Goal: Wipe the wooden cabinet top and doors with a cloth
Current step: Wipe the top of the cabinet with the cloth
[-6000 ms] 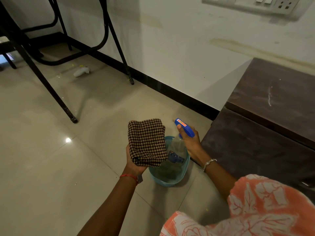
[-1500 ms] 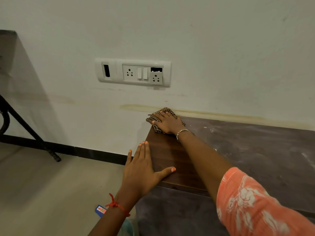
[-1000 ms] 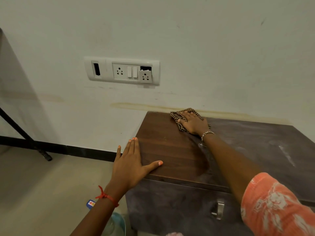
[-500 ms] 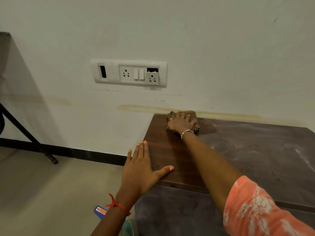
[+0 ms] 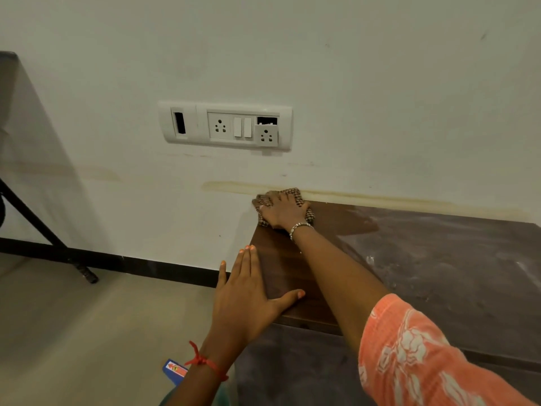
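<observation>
A dark wooden cabinet stands against the wall; its top [image 5: 439, 259] is dusty grey on the right and clean brown on the left. My right hand [image 5: 282, 212] presses flat on a brown checked cloth [image 5: 295, 196] at the top's back left corner, beside the wall. My left hand [image 5: 248, 291] rests flat, fingers straight, on the front left corner of the top. The dusty cabinet front [image 5: 292, 367] shows below the top's edge.
A white switch and socket plate [image 5: 225, 126] is on the wall above the cabinet. A blue spray bottle head [image 5: 174, 369] shows on the floor by my left forearm. A black metal frame leg [image 5: 44, 230] stands at the left.
My right hand has slid the cloth left along the wall to the back left corner. My left hand has stayed flat on the front left corner.
</observation>
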